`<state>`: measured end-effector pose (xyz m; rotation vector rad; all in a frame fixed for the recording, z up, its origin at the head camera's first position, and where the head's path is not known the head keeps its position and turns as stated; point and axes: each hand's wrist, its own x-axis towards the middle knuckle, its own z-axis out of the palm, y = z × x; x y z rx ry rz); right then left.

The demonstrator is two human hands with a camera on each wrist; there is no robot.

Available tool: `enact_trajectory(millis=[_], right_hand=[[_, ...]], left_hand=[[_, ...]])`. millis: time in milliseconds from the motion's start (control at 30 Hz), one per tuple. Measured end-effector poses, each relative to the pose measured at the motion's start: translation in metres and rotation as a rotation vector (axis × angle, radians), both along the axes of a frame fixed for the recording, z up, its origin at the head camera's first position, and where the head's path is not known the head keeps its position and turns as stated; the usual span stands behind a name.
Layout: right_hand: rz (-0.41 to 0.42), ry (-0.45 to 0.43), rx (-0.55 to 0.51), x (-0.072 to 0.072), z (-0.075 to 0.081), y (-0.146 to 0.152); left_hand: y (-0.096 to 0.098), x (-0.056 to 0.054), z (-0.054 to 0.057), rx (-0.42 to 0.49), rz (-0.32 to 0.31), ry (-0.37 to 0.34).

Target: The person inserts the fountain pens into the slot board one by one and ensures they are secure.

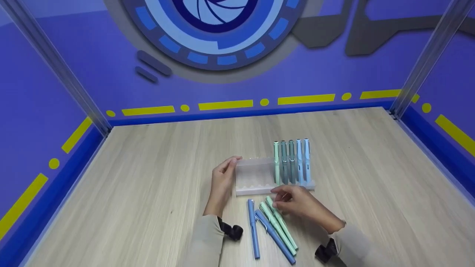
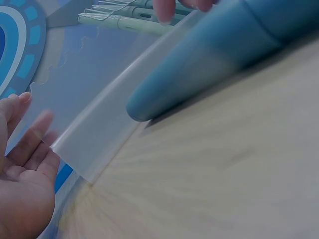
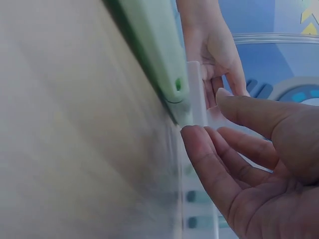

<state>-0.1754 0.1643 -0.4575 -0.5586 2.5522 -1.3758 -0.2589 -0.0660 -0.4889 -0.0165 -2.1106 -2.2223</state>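
A clear plastic pen stand (image 1: 254, 176) holds several upright pens on its right half: a light green one (image 1: 276, 163), two dark green ones and two light blue ones (image 1: 307, 161). My left hand (image 1: 221, 181) holds the stand's left edge, thumb and fingers around its upper corner. Before the stand, my right hand (image 1: 298, 200) hovers at the upper ends of two light green pens (image 1: 280, 224). In the right wrist view its thumb and fingers (image 3: 214, 164) are apart with nothing between them, fingertips right by a light green pen (image 3: 154, 45).
Two blue pens lie on the wooden table (image 1: 159, 193): one (image 1: 254, 230) at the left, the other (image 1: 276, 237) slanting beside the green pair. Blue-purple panels (image 1: 222, 89) wall the back and sides. Each wrist wears a small black camera (image 1: 233, 231).
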Motion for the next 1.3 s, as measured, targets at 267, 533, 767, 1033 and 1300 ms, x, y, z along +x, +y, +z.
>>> enact_trajectory(millis=[267,533,767,1033,1300], right_hand=[[0.014,-0.037,0.003,-0.0026,-0.0045,-0.0017],[0.005,-0.042,0.020,-0.0059,-0.0058,-0.0049],[-0.023,-0.061,0.039,-0.0068,-0.0070,-0.0077],[-0.006,-0.063,0.055,-0.0066,-0.0083,-0.0042],[0.047,-0.065,0.078,-0.0076,-0.0062,-0.0033]], left_hand=[[-0.0007,-0.0012,0.0009,0.009,0.000,-0.020],[-0.0007,-0.0019,0.0009,-0.028,-0.001,-0.004],[-0.0001,-0.0018,0.0016,-0.038,-0.007,-0.008],[0.0005,-0.0010,-0.0006,-0.032,-0.004,-0.031],[-0.0002,-0.0003,-0.0010,-0.035,0.004,-0.028]])
